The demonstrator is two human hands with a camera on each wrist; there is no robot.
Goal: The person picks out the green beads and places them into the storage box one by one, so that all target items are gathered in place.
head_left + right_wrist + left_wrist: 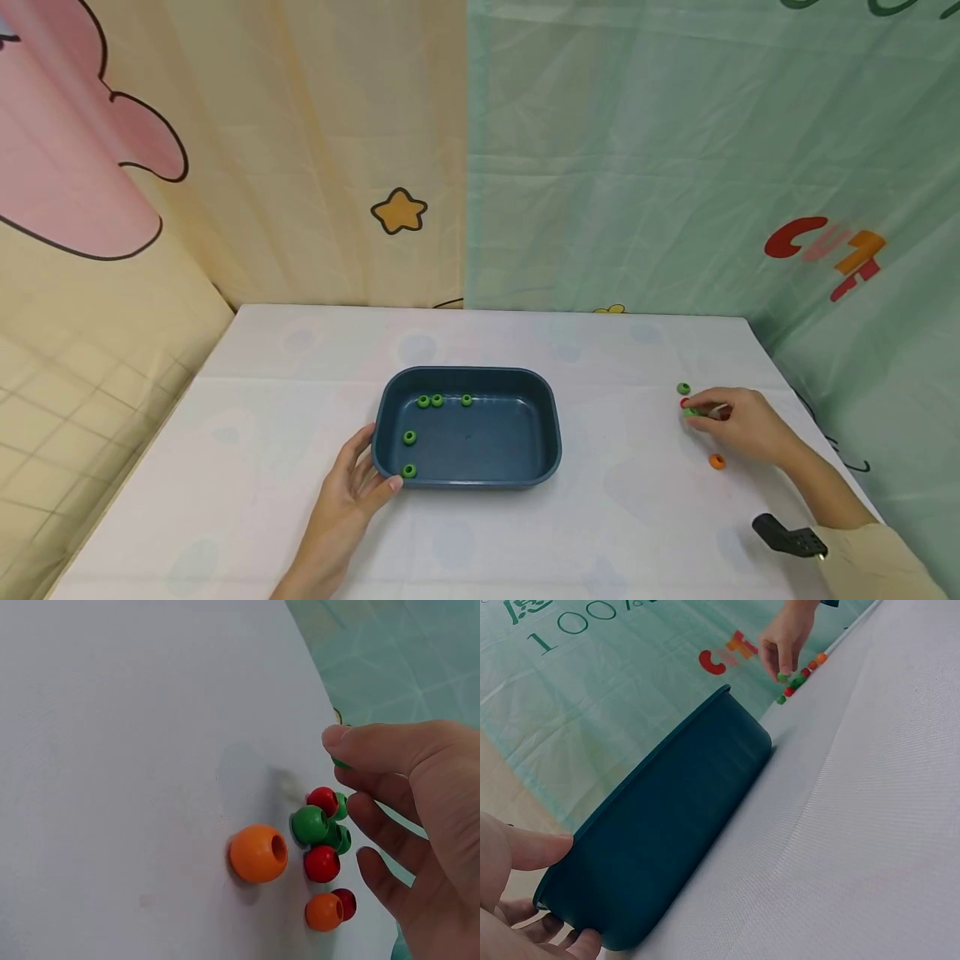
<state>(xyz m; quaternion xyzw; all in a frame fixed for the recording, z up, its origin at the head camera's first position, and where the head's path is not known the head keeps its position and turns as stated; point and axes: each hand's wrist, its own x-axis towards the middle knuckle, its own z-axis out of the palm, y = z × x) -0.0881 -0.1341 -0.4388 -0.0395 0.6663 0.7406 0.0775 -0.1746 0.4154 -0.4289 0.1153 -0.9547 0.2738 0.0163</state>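
Dk blue plastic tray [487,454] sits on white surface [600,533]. L hand [341,492] at tray's L end, grip closed on its wall & rim, thumb at near L corner. R hand [738,421] is well R of tray, grip narrow, pinching one green bead [340,761] btwn thumb & finger, raised off surface. 5 green beads [437,401] inside tray: 3 along far wall, 2 nr L end. Red beads [322,864], orange beads [255,853] & more green ones [307,825] lie loose, also well R of tray, nr R hand.
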